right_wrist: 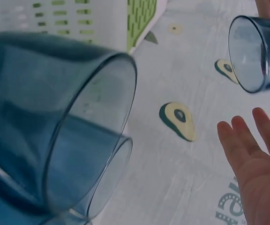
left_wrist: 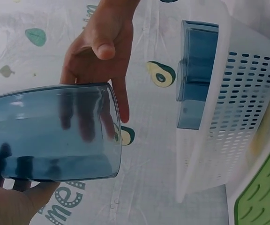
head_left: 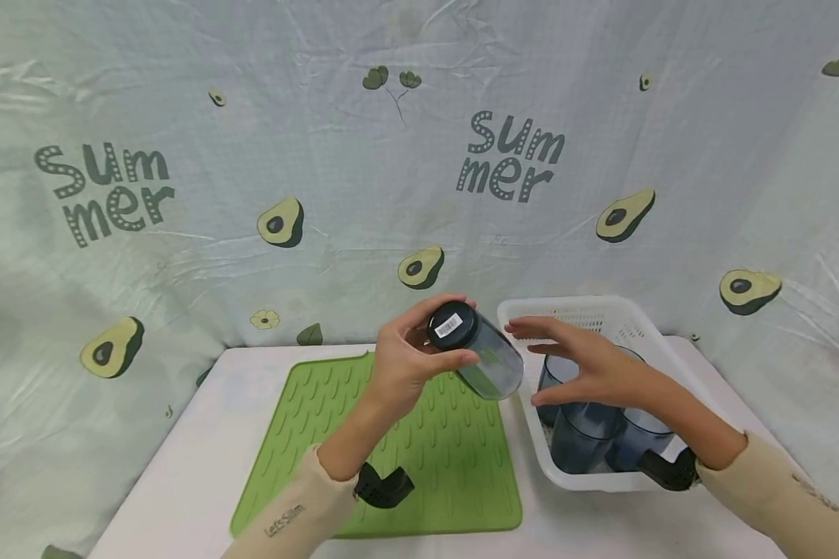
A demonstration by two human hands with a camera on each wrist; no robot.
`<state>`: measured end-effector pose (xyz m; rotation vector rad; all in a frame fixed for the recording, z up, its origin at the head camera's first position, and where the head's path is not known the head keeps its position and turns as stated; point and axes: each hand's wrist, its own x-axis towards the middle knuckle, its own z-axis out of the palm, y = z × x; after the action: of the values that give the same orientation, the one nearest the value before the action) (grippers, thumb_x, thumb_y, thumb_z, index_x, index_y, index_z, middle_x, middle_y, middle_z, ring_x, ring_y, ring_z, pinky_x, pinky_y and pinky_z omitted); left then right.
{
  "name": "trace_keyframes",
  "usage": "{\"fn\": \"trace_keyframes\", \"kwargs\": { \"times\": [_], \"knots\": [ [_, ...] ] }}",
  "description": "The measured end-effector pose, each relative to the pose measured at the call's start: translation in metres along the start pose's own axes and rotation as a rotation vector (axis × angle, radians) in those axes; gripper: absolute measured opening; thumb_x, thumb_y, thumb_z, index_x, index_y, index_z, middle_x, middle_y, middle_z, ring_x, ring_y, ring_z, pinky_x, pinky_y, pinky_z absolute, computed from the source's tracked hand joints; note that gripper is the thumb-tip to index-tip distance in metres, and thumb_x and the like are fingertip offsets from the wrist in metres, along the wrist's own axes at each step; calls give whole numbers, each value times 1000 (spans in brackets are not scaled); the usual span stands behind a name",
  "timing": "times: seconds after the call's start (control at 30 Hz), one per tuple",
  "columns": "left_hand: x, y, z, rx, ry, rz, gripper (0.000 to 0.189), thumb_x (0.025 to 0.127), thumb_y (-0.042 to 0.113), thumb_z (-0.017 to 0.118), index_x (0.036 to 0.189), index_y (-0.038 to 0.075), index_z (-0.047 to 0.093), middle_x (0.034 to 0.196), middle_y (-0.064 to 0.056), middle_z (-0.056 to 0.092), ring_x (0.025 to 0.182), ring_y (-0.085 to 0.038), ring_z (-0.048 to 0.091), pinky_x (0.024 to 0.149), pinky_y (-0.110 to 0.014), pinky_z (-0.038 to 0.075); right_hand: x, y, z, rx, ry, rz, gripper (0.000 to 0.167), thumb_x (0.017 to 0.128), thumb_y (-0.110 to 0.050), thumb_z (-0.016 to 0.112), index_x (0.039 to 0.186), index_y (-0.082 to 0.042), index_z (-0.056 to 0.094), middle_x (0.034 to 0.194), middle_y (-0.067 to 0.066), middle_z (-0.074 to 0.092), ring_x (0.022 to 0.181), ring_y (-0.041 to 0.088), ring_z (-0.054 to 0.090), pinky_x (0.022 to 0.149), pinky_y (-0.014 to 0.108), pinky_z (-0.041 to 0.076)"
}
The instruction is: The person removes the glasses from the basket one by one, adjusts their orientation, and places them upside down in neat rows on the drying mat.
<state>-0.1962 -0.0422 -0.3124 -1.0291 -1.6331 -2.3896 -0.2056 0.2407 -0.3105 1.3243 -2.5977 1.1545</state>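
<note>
"Glass [head_left: 492, 357]: where is it?"

"Centre of the head view, tilted, base toward upper left; the left hand [head_left: 402, 357] grips it near that base."

"And the right hand [head_left: 594, 365]?"

"Fingers spread, holding nothing, right of centre, over the white basket [head_left: 573, 303] and other glasses [head_left: 583, 439]."

"Handling tip?"

"Smooth walls may slip, so grip firmly; support the outside, clear of the rim."

There is one raised glass [head_left: 492, 361], plus at least three more glasses [head_left: 580, 446], partly hidden, in one basket [head_left: 601, 483]. One green mat [head_left: 454, 481] lies on one table [head_left: 182, 450].
</note>
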Motion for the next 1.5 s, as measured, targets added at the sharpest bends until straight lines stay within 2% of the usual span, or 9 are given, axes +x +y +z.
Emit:
{"fn": "trace_keyframes", "kwargs": {
  "times": [0.2, 0.37, 0.43, 0.63, 0.8, 0.9, 1.0, 1.2, 1.5],
  "knots": [
    [-5, 9, -11, 68, 21, -36, 77, 68, 21, 95, 134, -2, 62, 128, -14, 68, 116, -23, 66, 88, -30, 59, -15, 6, -15, -119, 11, -7, 84, 83, -26, 86, 154, -14, 43, 155, 6, 48, 136, 7, 49, 104, 31, 51],
    [-6, 14, -18, 122, 21, -54, 79, 70, 20, 95, 136, -5, 59, 130, -14, 67, 119, -25, 65, 93, -33, 58, -28, 10, -29, -173, 22, -31, 81, 82, -20, 87, 152, -12, 47, 151, 5, 51, 131, 2, 53, 102, 18, 48],
    [-6, 17, -21, 153, 21, -60, 76, 71, 18, 94, 136, -2, 60, 130, -14, 67, 119, -25, 65, 93, -33, 58, -32, 11, -33, -179, 26, -30, 81, 81, -17, 88, 151, -12, 48, 151, 4, 52, 131, 0, 52, 103, 16, 46],
    [-6, 25, -30, 254, 39, -89, 64, 75, 7, 91, 134, 10, 66, 129, -11, 67, 116, -26, 66, 92, -36, 58, -39, 14, -43, -262, 34, -17, 82, 79, -16, 89, 150, -15, 50, 149, 0, 54, 126, 0, 55, 99, 16, 49],
    [-7, 32, -36, 311, 69, -126, 63, 75, 2, 89, 133, 12, 67, 127, -11, 67, 115, -26, 66, 93, -36, 58, -43, 18, -50, -273, -3, -44, 79, 81, -22, 88, 150, -15, 50, 149, -2, 54, 129, -1, 53, 101, 15, 47],
    [-8, 35, -41, 342, 88, -142, 63, 75, 2, 89, 133, 14, 67, 125, -10, 68, 114, -25, 67, 93, -36, 58, -44, 20, -54, -261, -32, -84, 80, 79, -20, 89, 149, -13, 51, 149, 0, 54, 131, -3, 50, 102, 15, 46],
    [-9, 37, -45, 365, 106, -156, 64, 75, 1, 89, 133, 15, 67, 124, -10, 69, 114, -24, 67, 94, -36, 58, -44, 21, -57, -319, -45, -100, 80, 78, -21, 90, 148, -13, 52, 149, -1, 54, 132, -3, 48, 100, 14, 46],
    [-10, 40, -50, 399, 121, -177, 63, 76, 2, 89, 133, 16, 67, 125, -10, 68, 114, -24, 67, 94, -35, 58, -45, 22, -63, -440, -38, -93, 81, 77, -27, 91, 149, -18, 53, 148, -4, 55, 133, -5, 46, 99, 9, 42],
    [-12, 46, -57, 424, 127, -209, 63, 76, 3, 89, 134, 15, 67, 128, -9, 67, 115, -23, 67, 95, -34, 57, -50, 29, -69, -442, -38, -83, 80, 75, -27, 91, 147, -21, 55, 145, -4, 58, 132, -7, 46, 100, 7, 39]
  ]
}}
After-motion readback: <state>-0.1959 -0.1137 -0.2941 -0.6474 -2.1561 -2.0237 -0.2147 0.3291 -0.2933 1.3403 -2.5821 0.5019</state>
